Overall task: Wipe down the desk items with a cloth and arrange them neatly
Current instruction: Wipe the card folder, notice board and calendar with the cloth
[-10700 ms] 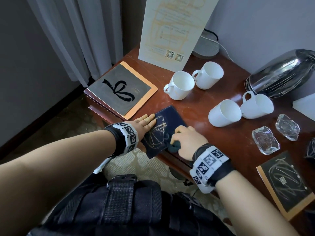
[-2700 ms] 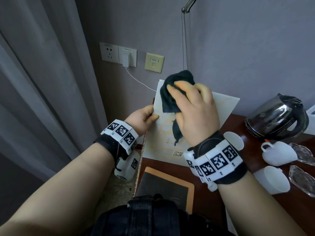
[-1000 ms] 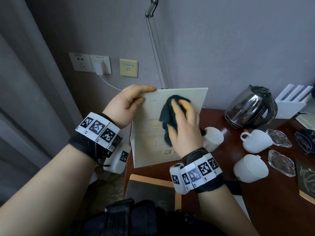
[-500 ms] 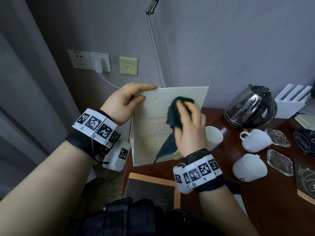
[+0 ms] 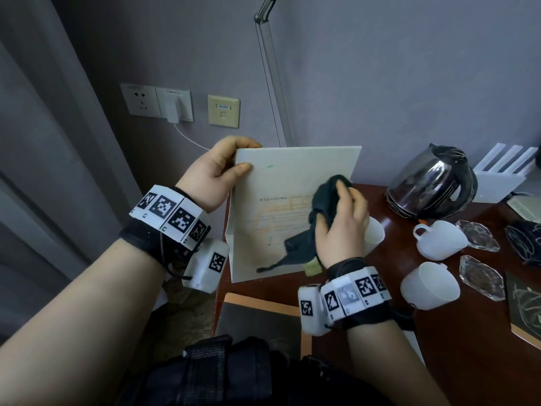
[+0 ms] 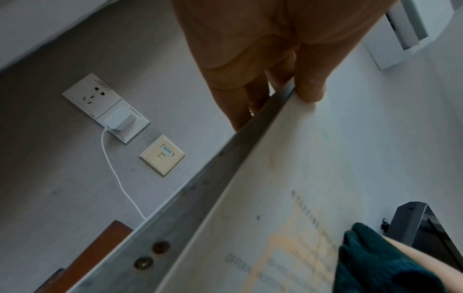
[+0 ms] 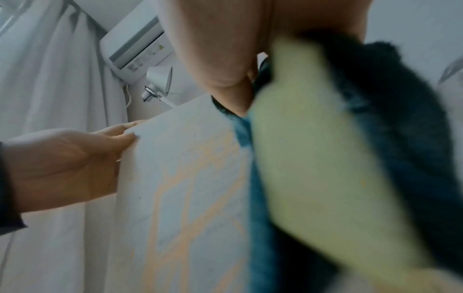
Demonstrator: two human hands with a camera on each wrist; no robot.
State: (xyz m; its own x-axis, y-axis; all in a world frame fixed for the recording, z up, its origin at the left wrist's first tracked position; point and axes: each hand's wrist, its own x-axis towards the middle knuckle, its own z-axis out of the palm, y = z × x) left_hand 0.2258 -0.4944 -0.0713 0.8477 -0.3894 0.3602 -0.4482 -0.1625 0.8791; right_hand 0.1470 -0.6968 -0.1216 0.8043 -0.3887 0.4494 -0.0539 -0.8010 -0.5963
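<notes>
A white sign board (image 5: 278, 200) with faint orange print stands upright on the desk's back left corner. My left hand (image 5: 241, 156) pinches its top left corner, thumb on the face and fingers behind; the left wrist view shows the thumb (image 6: 310, 85) on the board (image 6: 300, 178). My right hand (image 5: 345, 200) holds a dark teal cloth (image 5: 325, 197) bunched under its fingers against the right middle of the board's face. A tail of the cloth hangs down to the lower part. In the right wrist view the cloth (image 7: 325, 178) shows a yellow-green side and fills most of the frame.
On the brown desk (image 5: 453, 332) stand a steel kettle (image 5: 430, 183), white cups (image 5: 439, 238) (image 5: 429, 285) and glass dishes (image 5: 480, 235) (image 5: 481, 278). Another cup (image 5: 374, 232) sits just behind my right hand. A dark orange-rimmed board (image 5: 257, 320) lies near the front edge. Wall sockets (image 5: 158, 102) and a lamp arm (image 5: 272, 68) are behind.
My right hand has slid the cloth to the right across the board's face during the last second. My left hand keeps its hold on the top corner.
</notes>
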